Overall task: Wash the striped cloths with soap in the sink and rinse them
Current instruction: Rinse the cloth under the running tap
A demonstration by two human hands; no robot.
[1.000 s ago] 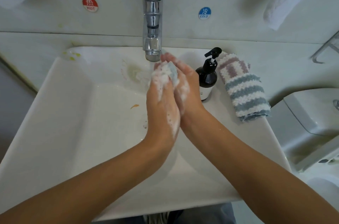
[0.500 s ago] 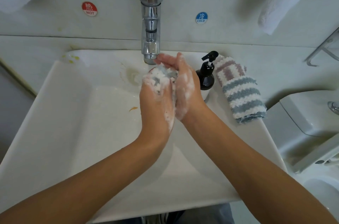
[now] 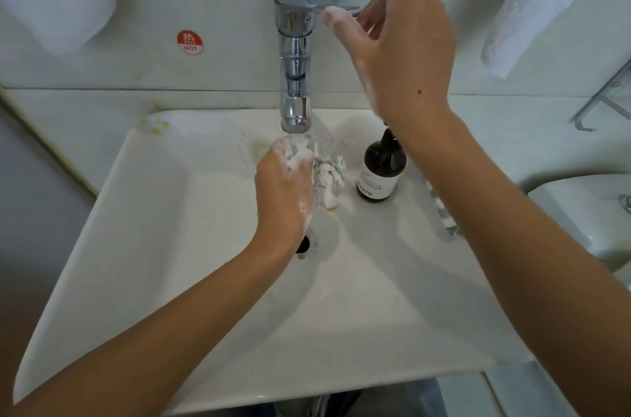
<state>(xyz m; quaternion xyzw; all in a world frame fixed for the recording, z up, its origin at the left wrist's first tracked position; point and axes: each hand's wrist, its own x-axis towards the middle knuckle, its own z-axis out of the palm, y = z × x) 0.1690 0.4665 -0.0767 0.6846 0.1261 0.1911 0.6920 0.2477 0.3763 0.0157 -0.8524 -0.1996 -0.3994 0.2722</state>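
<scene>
Left hand (image 3: 285,191) grips sudsy cloth (image 3: 327,174) just under tap (image 3: 295,61) spout, over sink (image 3: 170,245). Right hand (image 3: 399,37), soapy, fingers loosely spread, holding nothing, at tap lever (image 3: 327,3). Second cloth (image 3: 442,211) right of tap, mostly hidden by forearm. Soap bottle (image 3: 380,174) right of spout.

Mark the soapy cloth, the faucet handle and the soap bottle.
soapy cloth (image 3: 329,174): head view, foamy bunched middle.
faucet handle (image 3: 316,2): head view, top of the lever.
soap bottle (image 3: 382,167): head view, dark body above the label.

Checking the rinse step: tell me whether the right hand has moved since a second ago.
Yes. The right hand left the soapy cloth and rose to the faucet lever.
</scene>
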